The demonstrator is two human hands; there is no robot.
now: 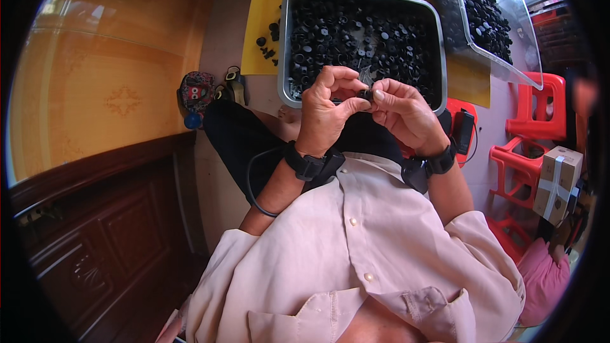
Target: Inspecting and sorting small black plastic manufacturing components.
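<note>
My left hand (328,109) and my right hand (405,109) meet over the near edge of a grey metal tray (285,44). Between the left thumb and fingers is a small round black part (365,94), pinched and partly covered by the fingertips. The right thumb and forefinger press together at the same part, from its right side. Whether the right hand holds a second piece cannot be made out. Many small black plastic parts (330,35), some ring-shaped or cap-like, fill the tray below.
A clear plastic bin (534,57) of black parts stands right of the tray. Loose black pieces (262,42) lie on the yellow sheet (254,19). Farther right are red stools (540,111) and a taped cardboard box (558,184). A wooden panel wall (121,76) rises at the left.
</note>
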